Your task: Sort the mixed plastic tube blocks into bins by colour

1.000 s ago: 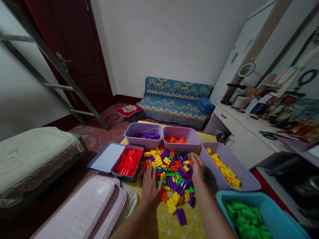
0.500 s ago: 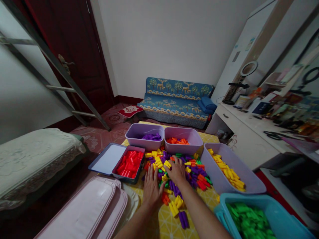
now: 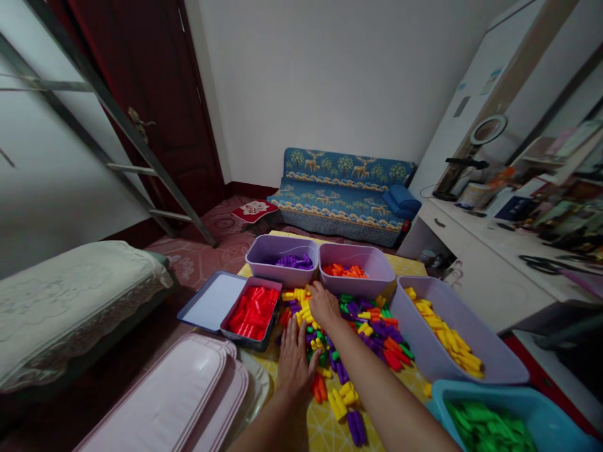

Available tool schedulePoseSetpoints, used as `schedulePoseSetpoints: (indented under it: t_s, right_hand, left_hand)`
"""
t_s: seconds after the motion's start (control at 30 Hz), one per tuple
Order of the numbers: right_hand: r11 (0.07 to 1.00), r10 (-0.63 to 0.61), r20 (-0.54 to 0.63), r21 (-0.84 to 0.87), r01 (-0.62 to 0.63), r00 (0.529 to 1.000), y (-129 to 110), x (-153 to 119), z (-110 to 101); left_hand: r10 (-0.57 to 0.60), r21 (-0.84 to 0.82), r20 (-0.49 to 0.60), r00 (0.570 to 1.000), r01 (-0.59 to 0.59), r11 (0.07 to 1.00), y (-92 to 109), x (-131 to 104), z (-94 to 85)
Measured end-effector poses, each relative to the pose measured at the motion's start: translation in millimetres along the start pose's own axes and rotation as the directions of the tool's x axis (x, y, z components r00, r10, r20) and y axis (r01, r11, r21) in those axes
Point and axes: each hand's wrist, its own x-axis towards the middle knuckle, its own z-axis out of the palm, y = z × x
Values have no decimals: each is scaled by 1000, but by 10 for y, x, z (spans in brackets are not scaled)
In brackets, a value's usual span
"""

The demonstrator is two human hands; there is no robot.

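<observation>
A mixed heap of small plastic toy blocks [image 3: 374, 326] in yellow, purple, orange and green lies on a yellow patterned tablecloth [image 3: 325, 427]. My left hand [image 3: 294, 361] rests flat at the heap's left side, its fingers outstretched and pointing away from me. My right hand [image 3: 325, 306] reaches across to the far left part, its fingers stretched over a cluster of yellow blocks [image 3: 304, 312]; its thumb is mostly hidden. Just left of the hands, an open case [image 3: 276, 320] holds red blocks [image 3: 254, 311].
Behind the heap stand a lilac bin [image 3: 254, 260] of purple blocks and another lilac bin [image 3: 381, 270] of orange ones. To the right are a lilac bin [image 3: 509, 367] with yellow blocks and a turquoise bin [image 3: 556, 414] with green ones. Pink lids [image 3: 160, 389] lie at left.
My right hand has moved left and away from me, from the heap's middle to the yellow cluster. My left hand stays flat in place. The view has shifted slightly.
</observation>
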Motion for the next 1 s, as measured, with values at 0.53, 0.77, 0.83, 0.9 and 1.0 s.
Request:
schedulePoseSetpoints:
  t_s: [0.53, 0.77, 0.83, 0.9, 1.0]
  right_hand:
    - [998, 55, 82, -26, -53, 995, 114, -437, 69]
    - [999, 48, 92, -18, -47, 995, 328, -769, -168]
    - [995, 95, 146, -42, -90, 985, 348, -783, -240]
    - [989, 146, 201, -51, -138, 969, 339, -752, -287]
    - [985, 173, 187, -12, -174, 967, 285, -659, -267]
  left_hand:
    - [3, -33, -11, 1000, -3, 999, -14, -5, 18]
    - [-14, -26, 10, 1000, 14, 1000, 25, -1, -31]
    - [-9, -27, 16, 1000, 9, 1000, 17, -1, -29]
    - [-3, -29, 16, 1000, 4, 1000, 6, -2, -22]
    - [-2, -27, 17, 1000, 3, 1000, -2, -2, -13]
